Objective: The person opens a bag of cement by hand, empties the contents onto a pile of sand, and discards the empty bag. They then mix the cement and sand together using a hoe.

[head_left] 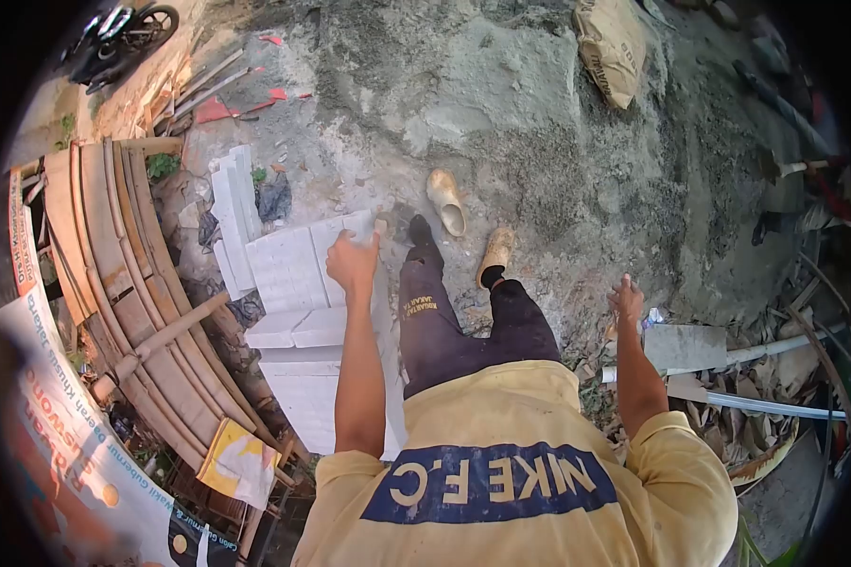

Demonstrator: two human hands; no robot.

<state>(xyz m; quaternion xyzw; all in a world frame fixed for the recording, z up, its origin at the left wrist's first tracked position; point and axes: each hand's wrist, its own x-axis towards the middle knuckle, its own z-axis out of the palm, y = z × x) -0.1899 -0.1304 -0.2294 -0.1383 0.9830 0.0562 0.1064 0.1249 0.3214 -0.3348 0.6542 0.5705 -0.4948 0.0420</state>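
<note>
My left hand (354, 262) is over the right edge of a stack of white blocks (293, 269), thumb held away from the bent fingers and nothing in its grasp. My right hand (626, 299) hangs out to the right above the ground, its fingers loosely curled and nothing seen in them. The blocks stand beside my left leg, with more white slabs (234, 208) leaning behind them. My left foot (421, 231) is in a dark sock, beside a loose tan clog (446, 202). The other clog (497, 249) is at my right foot.
Curved wooden boards (128, 283) and a printed banner (76, 416) line the left side. A paper sack (611, 47) lies on grey sandy ground ahead. To the right are a grey slab (684, 347), a white pipe (775, 347) and dry leaves. A motorcycle (123, 38) stands far left.
</note>
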